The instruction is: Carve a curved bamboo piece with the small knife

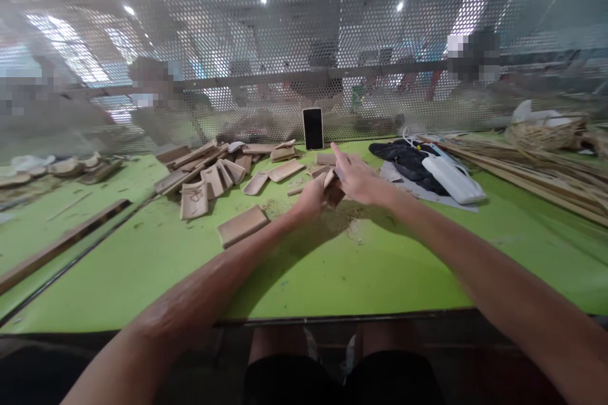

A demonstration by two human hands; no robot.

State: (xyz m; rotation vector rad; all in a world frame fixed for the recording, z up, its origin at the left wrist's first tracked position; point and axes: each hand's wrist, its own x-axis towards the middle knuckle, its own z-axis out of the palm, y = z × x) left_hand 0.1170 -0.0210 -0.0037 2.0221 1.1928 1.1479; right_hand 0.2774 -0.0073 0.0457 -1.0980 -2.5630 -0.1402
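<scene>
My left hand [311, 198] is closed around a small curved bamboo piece [334, 196], held just above the green table. My right hand [355, 177] meets it from the right, index finger stretched forward and the other fingers curled. Something dark shows between the hands, but I cannot make out what the right hand grips. Beneath them lie fine shavings [352, 223]. Nearest on the left is a loose bamboo piece [243, 226], with a heap of similar bamboo pieces [216, 177] behind it.
A phone [313, 129] stands upright against the perforated metal screen [266, 44]. To the right are a dark cloth [408, 164], a white power bank-like block [453, 178] and long bamboo strips [536, 177]. A wooden bar [66, 243] lies left. Blurred people are behind the screen.
</scene>
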